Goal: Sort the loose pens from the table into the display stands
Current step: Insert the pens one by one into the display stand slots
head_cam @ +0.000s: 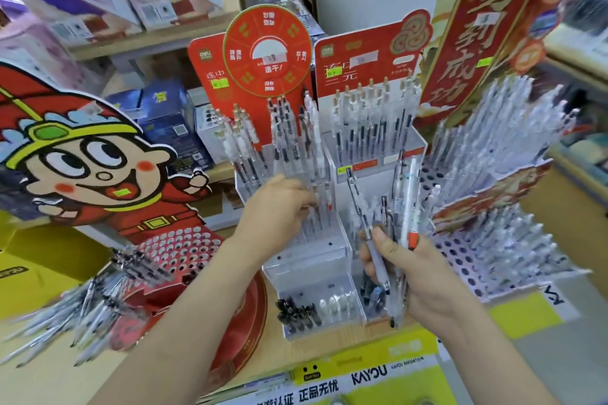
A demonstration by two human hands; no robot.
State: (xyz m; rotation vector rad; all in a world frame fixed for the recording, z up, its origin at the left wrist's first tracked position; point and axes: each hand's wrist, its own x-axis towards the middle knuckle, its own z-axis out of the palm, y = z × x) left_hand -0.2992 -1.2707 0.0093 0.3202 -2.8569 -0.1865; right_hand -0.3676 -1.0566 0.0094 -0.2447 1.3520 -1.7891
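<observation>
Gripping a bundle of pens in my right hand, I count about five, fanned upward: slim clear and white plastic barrels, one with a metal clip. My left hand reaches into the middle tier of a clear stepped stand, fingers bent among its upright pens; whether they pinch one I cannot tell. A second clear stand touches it. A red cartoon stand with round holes crowds the left and a tiered holed stand the right, so only a strip of wooden table shows.

R hand gripping pen bundle, L hand at clear stand pens
</observation>
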